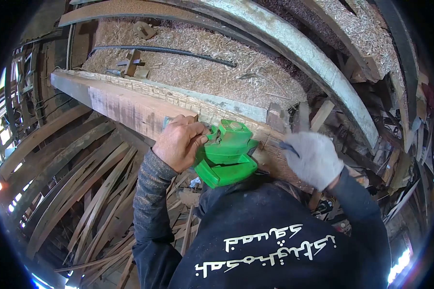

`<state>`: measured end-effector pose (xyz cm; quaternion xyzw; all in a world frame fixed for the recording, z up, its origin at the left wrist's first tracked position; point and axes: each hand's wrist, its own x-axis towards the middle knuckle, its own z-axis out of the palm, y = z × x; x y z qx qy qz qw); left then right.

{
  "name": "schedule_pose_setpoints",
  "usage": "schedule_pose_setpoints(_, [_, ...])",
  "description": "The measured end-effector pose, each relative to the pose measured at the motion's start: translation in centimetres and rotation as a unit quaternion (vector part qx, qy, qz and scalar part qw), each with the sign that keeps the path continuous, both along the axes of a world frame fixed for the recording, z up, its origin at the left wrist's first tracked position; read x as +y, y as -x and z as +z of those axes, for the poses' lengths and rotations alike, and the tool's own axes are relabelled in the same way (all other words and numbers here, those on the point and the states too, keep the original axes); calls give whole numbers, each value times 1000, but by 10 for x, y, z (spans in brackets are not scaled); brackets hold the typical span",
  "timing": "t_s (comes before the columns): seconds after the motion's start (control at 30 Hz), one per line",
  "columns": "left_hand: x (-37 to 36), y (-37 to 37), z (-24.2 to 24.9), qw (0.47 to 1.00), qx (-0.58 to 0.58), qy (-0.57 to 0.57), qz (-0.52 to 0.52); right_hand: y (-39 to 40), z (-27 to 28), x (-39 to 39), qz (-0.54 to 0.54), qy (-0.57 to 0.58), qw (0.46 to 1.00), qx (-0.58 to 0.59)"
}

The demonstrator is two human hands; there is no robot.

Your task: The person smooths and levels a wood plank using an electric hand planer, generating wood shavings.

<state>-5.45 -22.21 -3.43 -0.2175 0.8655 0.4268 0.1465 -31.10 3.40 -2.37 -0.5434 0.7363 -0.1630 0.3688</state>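
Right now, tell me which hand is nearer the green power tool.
Left: the bare left hand grips the green power tool at its left side; the gloved right hand is apart from the casing, off to its right.

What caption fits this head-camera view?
Bare left hand on a green tool, gloved right hand nearby, at a wooden beam.

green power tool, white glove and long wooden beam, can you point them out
Green power tool (224, 153): head view, on its casing.
White glove (313, 156): head view, on its back, blurred.
Long wooden beam (130, 107): head view, on its side face.
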Motion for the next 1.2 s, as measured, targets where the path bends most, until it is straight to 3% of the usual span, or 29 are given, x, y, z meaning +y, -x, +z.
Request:
schedule_pose_setpoints(0.17, [0,0,2,1000,0,-5,-3,-29,-9,34,76,-163,968,176])
schedule_pose_setpoints(0.3, [3,-4,-1,1000,23,-5,5,-42,-26,53,85,-87,972,200])
schedule_pose_setpoints(0.47, [5,-3,1,1000,25,1,18,-35,-39,57,0,-72,994,87])
schedule_pose_setpoints(0.57, [3,-3,1,1000,25,-1,14,-37,-44,60,8,-1,995,96])
schedule_pose_setpoints(0.67, [3,-2,1,1000,23,3,15,-53,-44,53,70,-75,977,184])
schedule_pose_setpoints(0.73, [6,-1,4,1000,20,3,19,-56,-45,54,58,-62,974,211])
schedule_pose_setpoints(0.83, [5,2,7,999,19,4,31,-45,-35,50,64,-109,982,141])
schedule_pose_setpoints(0.9, [7,-1,6,999,15,-1,31,-40,-23,50,-16,-131,991,25])
schedule_pose_setpoints(1.0, [5,-2,3,1000,12,15,18,-17,-11,45,16,-177,981,-74])
schedule_pose_setpoints(1.2, [4,-3,2,1000,21,17,14,-3,-37,48,52,-171,978,-107])
